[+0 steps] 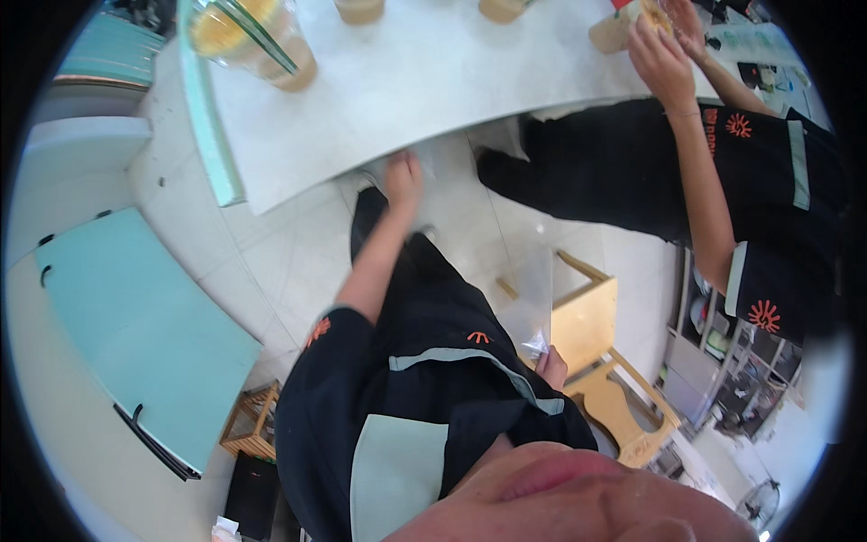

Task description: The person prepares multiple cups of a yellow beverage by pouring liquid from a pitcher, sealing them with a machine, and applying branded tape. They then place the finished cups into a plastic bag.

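Observation:
My left hand hangs just off the near edge of the white table, fingers drawn together. A faint clear film seems to show beside its fingertips; blur hides whether they grip it. Low at my right side, my right hand pinches the end of a clear plastic bag, which spreads over the floor and chair in view. On the table, a clear cup of light brown drink stands at the left, with an orange-yellow round and a dark green straw over it. Two more cups are cut by the top edge.
A co-worker's hands hold a yellow piece beside another drink cup at the right. Behind my right hand stands a wooden chair. A pale green panel lies left, near a slatted wooden stool. Loaded shelves stand right.

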Demonstrator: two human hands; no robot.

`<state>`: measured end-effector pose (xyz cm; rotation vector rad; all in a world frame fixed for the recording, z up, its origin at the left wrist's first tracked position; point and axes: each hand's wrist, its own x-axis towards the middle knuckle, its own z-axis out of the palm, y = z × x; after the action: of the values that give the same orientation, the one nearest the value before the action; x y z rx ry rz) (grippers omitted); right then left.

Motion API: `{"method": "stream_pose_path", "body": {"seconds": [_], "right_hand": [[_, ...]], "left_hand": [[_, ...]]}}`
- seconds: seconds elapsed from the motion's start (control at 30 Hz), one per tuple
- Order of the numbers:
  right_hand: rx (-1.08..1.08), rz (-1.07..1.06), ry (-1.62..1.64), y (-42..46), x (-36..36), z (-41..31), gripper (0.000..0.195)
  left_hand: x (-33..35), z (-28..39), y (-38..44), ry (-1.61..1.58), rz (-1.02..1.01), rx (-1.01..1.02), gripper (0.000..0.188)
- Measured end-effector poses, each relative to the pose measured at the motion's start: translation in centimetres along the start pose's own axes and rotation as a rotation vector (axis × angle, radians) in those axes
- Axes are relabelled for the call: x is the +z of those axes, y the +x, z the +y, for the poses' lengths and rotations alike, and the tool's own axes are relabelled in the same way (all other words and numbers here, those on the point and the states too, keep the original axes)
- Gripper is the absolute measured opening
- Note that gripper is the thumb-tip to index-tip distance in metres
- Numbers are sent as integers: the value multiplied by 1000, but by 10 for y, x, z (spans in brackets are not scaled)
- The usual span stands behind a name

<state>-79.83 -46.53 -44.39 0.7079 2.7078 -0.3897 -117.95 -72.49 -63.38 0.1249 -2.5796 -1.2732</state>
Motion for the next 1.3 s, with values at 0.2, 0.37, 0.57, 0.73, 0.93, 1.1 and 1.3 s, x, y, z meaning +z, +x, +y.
{"method": "stream_pose_path", "body": {"seconds": [0.2, 0.37, 0.57, 0.73, 0.93, 1.1, 1.3], "right_hand": [[-471, 175, 194, 70, -65, -100, 25], [-1023, 736, 451, 153, -165, -240, 26], [-1108, 961, 203, 260, -185, -349, 8], [-478, 574, 67, 351, -204, -415, 25], [-581, 352, 596, 362, -131, -427, 63], [-499, 170, 99, 367, -84, -421, 63], [-713, 527, 315, 376, -93, -437, 40]], "left_hand": [[-204, 46, -124, -231, -530, -471, 27], [-390, 144, 21, -343, -649, -352, 31], [-526, 216, 140, -405, -513, -137, 25], [-585, 173, 244, -520, -506, -146, 24], [-592, 118, 292, -861, -408, -345, 26], [-604, 94, 337, -1121, -460, -556, 31], [-613, 104, 354, -1273, -378, -659, 27]]}}
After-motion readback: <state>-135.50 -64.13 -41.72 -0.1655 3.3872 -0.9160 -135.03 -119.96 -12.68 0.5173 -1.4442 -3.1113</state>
